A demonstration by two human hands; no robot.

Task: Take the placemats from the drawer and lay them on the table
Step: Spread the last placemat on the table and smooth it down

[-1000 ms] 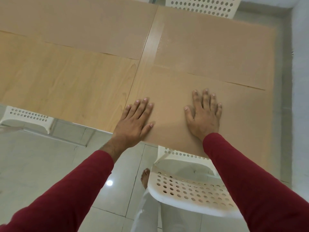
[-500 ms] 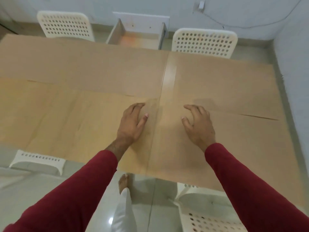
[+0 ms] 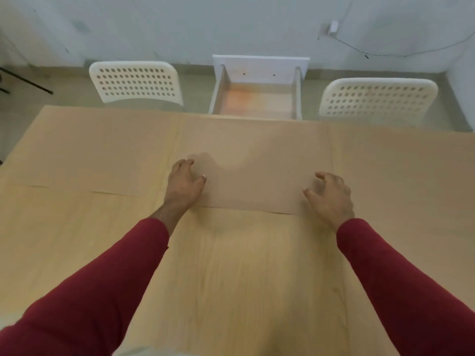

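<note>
From the head view, both hands reach over the desk (image 3: pixel 231 265) to the middle placemat (image 3: pixel 257 173): the left hand (image 3: pixel 183 185) rests at its left edge and the right hand (image 3: pixel 330 195) at its right edge, fingers loosely curled and holding nothing, probably to square it up. More placemats lie flat to either side of the fingers, and beyond them the drawer (image 3: pixel 257 98) stands open between two white chairs.
</note>
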